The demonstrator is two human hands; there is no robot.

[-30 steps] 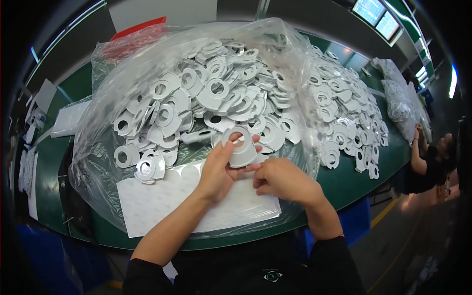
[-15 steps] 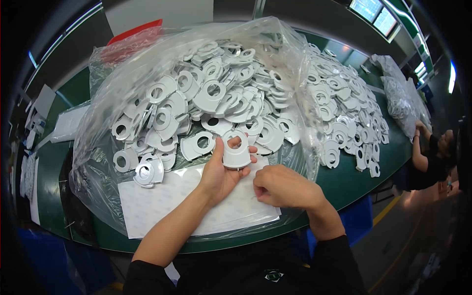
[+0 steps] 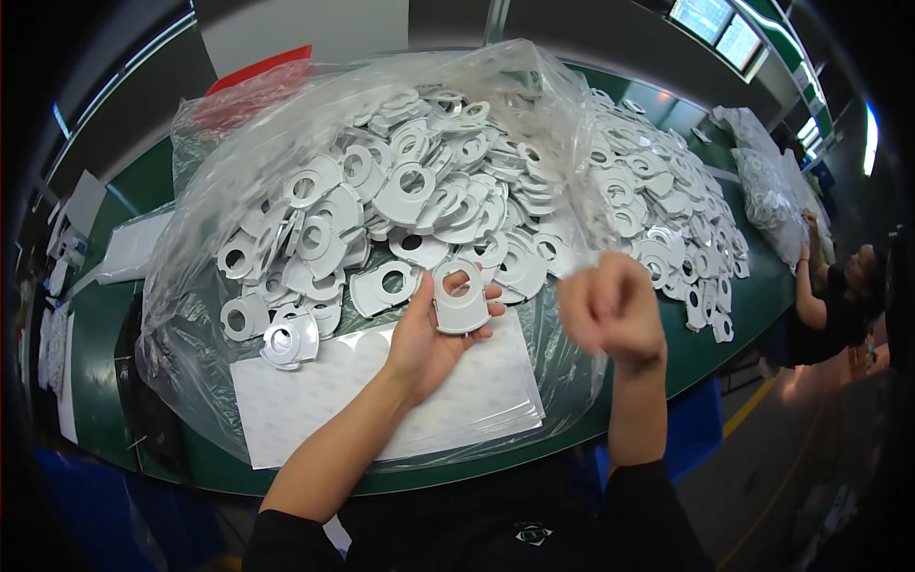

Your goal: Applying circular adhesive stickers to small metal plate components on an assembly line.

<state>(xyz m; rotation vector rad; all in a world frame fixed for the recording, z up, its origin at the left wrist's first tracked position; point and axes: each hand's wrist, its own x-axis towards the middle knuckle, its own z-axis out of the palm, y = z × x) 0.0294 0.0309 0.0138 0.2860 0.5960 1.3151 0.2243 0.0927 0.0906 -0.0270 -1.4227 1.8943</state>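
Observation:
My left hand is closed on a flat white plastic part with a large round hole. The part stands upright, its rounded end up, with fingertips showing at its right edge. To the right, my right hand is raised and blurred by motion. Its fingers look curled together; a pale smear shows at their top, but what they hold, if anything, I cannot make out. Beneath my left forearm lies a stack of white sheets with faint round marks. Beyond my hands rises a big pile of similar white parts.
Clear plastic bagging surrounds the pile on the green table. A second heap of white parts spreads at the right. Farther right, a person reaches to a filled clear bag. A red-edged bag lies at the back left.
My right hand has moved up and to the right, away from the sheets and the held part. My left hand keeps the white part in nearly the same place.

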